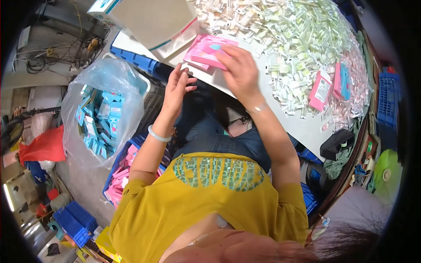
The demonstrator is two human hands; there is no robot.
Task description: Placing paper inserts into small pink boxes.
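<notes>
We look down over a yellow shirt and blue jeans, and our right hand (239, 70) lies flat, fingers spread and slightly curled, on a small stack of flat pink cardboard packets (206, 50) at the near edge of the white worktable (302, 129); it presses them down rather than lifting them, which seems to keep the stack squared and within easy reach. Our left hand (177, 85), with a pale bangle on the wrist, hovers just off the table edge, fingers loosely bent and half open, and we see nothing in it. Beyond the stack, a great heap of small clear-wrapped white and green pieces (298, 39) covers the far side of the table, so loose stock sits close to the packets. More pink packets (320, 90) and a blue one stand among that heap to the right. Down on our left, a clear plastic bag (103, 109) gapes open and holds a jumble of flat blue packets, set low beside the knee where an arm can drop things in. Nearer us, a blue plastic crate (115, 168) holds pink packets, partly hidden by our left arm. Further blue crates (74, 221) sit on the floor; we cannot tell what is in them.
</notes>
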